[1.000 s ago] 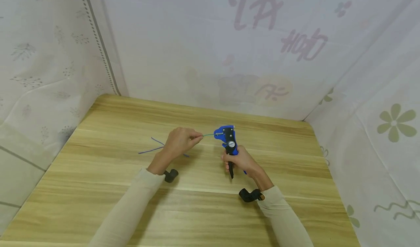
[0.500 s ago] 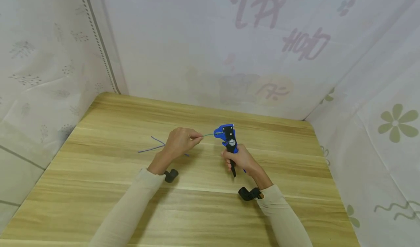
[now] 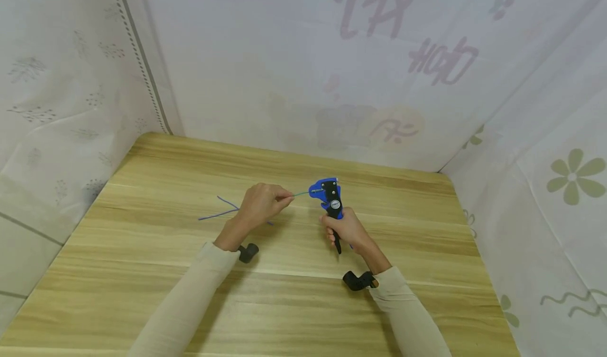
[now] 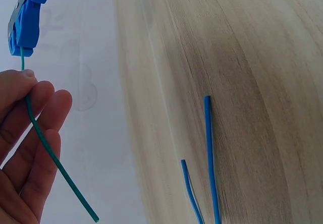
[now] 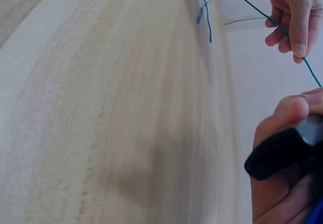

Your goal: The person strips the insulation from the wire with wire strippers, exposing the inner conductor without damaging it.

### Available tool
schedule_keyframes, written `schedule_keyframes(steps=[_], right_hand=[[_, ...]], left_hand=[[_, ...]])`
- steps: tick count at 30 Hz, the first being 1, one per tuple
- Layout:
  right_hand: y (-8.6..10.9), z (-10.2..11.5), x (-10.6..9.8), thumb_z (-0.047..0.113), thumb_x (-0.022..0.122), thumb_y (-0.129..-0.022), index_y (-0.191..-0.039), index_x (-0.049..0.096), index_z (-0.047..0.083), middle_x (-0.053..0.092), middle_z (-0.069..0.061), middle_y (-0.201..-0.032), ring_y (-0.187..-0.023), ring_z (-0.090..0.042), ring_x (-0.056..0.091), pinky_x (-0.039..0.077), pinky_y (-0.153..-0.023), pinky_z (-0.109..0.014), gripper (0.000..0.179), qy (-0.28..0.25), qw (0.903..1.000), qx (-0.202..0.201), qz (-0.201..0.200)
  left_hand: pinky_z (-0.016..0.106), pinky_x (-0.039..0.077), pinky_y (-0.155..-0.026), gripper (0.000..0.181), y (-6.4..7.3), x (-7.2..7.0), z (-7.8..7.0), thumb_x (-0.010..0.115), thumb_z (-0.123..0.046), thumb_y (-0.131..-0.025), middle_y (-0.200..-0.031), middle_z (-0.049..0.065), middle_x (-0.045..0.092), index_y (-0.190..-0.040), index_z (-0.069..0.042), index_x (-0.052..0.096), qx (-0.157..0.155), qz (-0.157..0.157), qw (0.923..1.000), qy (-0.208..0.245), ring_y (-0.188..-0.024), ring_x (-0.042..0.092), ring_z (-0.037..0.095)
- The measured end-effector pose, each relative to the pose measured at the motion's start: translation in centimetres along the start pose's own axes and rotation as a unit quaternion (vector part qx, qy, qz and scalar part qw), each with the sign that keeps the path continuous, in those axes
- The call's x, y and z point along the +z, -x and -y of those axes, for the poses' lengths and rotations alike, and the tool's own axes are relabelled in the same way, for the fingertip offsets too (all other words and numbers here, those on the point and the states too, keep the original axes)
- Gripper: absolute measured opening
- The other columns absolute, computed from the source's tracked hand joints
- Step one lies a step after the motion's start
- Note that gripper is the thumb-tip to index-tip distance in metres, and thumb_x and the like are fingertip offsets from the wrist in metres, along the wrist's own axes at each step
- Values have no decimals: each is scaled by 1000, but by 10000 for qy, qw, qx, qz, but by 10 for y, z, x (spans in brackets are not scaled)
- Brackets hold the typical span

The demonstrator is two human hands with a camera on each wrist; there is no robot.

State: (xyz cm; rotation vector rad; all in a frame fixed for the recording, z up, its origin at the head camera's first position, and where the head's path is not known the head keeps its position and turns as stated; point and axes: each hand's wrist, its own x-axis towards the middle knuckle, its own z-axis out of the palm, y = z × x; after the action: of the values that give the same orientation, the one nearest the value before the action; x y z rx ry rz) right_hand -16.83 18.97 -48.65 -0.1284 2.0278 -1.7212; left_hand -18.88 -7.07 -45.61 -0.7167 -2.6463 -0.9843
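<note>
My left hand (image 3: 263, 204) pinches a thin green wire (image 4: 59, 164) between thumb and forefinger. One end of the wire hangs free below the fingers in the left wrist view; the other runs into the nose of a blue and black wire stripper (image 3: 333, 193). My right hand (image 3: 348, 226) grips the stripper by its handles, its head upright over the table. Close up in the right wrist view, the black handle end (image 5: 275, 153) juts out past the curled fingers. Two blue wires (image 4: 211, 158) lie crossed on the table beneath my left hand, partly hidden by it.
The wood-grained table (image 3: 294, 315) reaches back to a pale printed cloth (image 3: 256, 83) hung behind it, with more cloth at both sides. Black camera mounts (image 3: 358, 280) sit on both wrists.
The stripper's head has risen very slightly in the head view, and its black handle has swung a little to the right. The left hand and green wire stay almost still.
</note>
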Motion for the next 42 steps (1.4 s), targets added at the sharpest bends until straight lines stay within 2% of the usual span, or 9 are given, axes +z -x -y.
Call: schedule_keyframes(steps=[8,15,21,26,32,34,39,42], right_hand=[[1,1,4,12,58,-98,-72,53,2,49,-2,-53,-42,-16,47,44,-42,-28,28,16,9997,-71,-212],[-2,-1,4,16,60,-92,-70,50,5,45,0,-50,-39,-13,43,39,-40,-26,27,-2,9987,-76,-514],[-1,-1,3,17,61,-94,-76,51,2,45,0,-50,-40,-13,43,39,-41,-26,25,11,9990,-66,-446],[0,1,5,16,59,-95,-83,50,-8,45,0,-51,-40,-13,42,39,-41,-26,29,-41,9991,-47,-417],[0,2,6,16,59,-96,-79,50,-3,45,-1,-50,-40,-13,43,39,-41,-27,27,-35,9991,-45,-421],[0,2,6,15,59,-97,-79,50,-7,45,-1,-50,-40,-13,44,40,-41,-27,29,-9,9993,-51,-376],[-1,2,7,14,58,-98,-84,48,-15,46,-1,-50,-40,-14,45,41,-41,-27,33,-10,9996,-16,-283],[-1,2,7,13,58,-98,-83,50,-10,47,-1,-51,-41,-14,45,41,-43,-28,28,-36,9997,-23,-253]], left_hand=[[24,51,-52,11,0,0,0,75,-18,-89,-89,6,77,-93,-10,81,-10,16,10000,5,-70,72,16],[22,49,-51,12,-1,1,-1,74,-19,-90,-87,4,77,-94,-11,81,-1,43,10000,-3,-67,70,14],[25,51,-54,12,-1,1,-2,73,-18,-91,-85,4,77,-94,-10,80,-57,83,9999,29,-68,70,14],[29,54,-61,12,-1,1,-2,71,-18,-93,-87,3,76,-96,-9,79,-177,257,9993,191,-73,69,15],[34,56,-70,16,-3,1,-3,67,-18,-95,-96,3,76,-104,-9,77,-230,381,9977,517,-79,69,16],[34,56,-72,17,-4,1,-4,66,-19,-97,-96,3,75,-106,-9,76,-256,436,9967,639,-80,68,16],[32,54,-70,16,-5,2,-4,65,-17,-97,-93,2,74,-106,-10,76,-341,525,9948,804,-78,64,13],[30,53,-68,16,-5,1,-5,63,-16,-98,-88,1,72,-106,-9,75,-431,633,9929,907,-74,63,12]])
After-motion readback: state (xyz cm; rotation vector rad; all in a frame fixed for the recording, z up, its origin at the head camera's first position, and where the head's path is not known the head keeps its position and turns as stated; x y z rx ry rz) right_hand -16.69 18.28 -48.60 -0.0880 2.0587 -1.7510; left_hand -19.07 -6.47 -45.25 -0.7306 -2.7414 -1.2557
